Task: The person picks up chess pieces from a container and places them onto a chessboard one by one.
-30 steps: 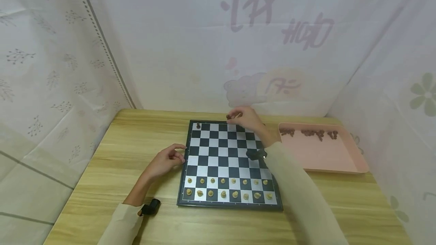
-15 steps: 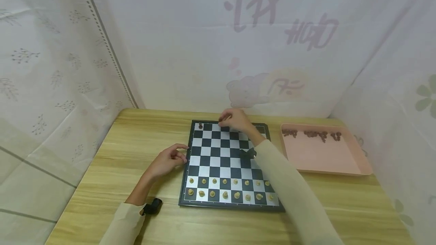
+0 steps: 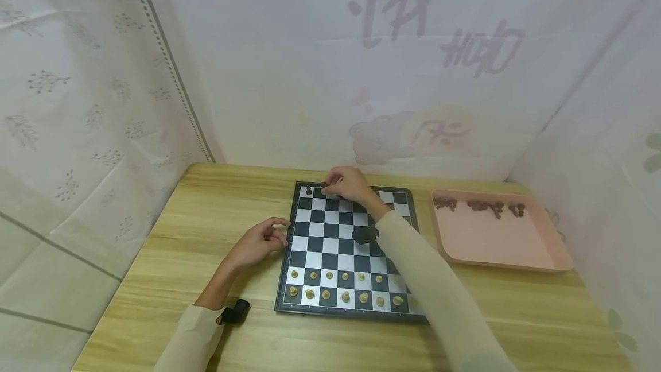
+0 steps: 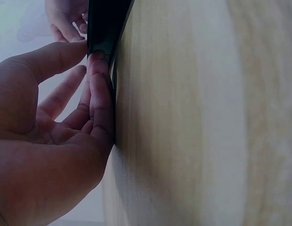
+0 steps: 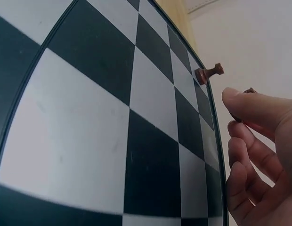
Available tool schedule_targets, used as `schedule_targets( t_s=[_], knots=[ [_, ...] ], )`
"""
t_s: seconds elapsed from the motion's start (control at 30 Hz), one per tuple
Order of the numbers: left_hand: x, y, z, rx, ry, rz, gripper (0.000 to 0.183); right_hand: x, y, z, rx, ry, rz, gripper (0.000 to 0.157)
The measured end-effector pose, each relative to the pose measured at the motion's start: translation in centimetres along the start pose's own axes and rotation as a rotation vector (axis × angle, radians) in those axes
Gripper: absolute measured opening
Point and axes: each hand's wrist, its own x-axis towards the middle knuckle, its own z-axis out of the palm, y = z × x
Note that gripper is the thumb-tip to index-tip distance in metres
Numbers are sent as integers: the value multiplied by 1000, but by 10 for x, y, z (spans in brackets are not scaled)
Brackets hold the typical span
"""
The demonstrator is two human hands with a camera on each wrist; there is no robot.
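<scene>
My right hand (image 3: 348, 183) is over the far left of the black-and-white chessboard (image 3: 330, 230), pinching a dark brown chess piece (image 5: 250, 90) between thumb and fingers. Only small parts of that piece show in the right wrist view, so its kind is unclear. A brown rook (image 5: 209, 73) stands upright in the far left corner square, just left of this hand. My left hand (image 3: 260, 243) rests beside the board with relaxed, bent fingers touching its left edge (image 4: 101, 35).
Cream chess pieces (image 3: 345, 296) stand in two rows along the near side of the board. Right of it lies a pink tray (image 3: 496, 240), with several brown pieces (image 3: 480, 205) along its far side. A patterned cloth wall (image 3: 289, 73) rises behind the wooden table (image 3: 217, 200).
My right hand has moved left along the far edge of the board with the chess piece, toward the rook. The left hand stays at the board's edge. The head view has shifted slightly.
</scene>
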Motion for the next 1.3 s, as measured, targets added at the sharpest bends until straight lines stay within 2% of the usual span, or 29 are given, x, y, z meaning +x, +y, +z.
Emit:
schedule_targets(
  t_s=[0.1,0.43,0.8,1.1,1.3],
  knots=[
    [1,0,1,-6,-6,4,44,1,-2,2,-25,6,-1,16],
    [0,5,1,-23,-19,35,43,3,-8,10,-108,19,71,17],
    [-1,6,2,-21,-2,19,45,3,-16,15,-174,22,124,22],
    [1,4,1,-1,-7,3,44,4,-19,14,-187,0,126,23],
    [0,4,1,-3,0,13,44,6,-7,10,-141,-40,55,28]
  ],
)
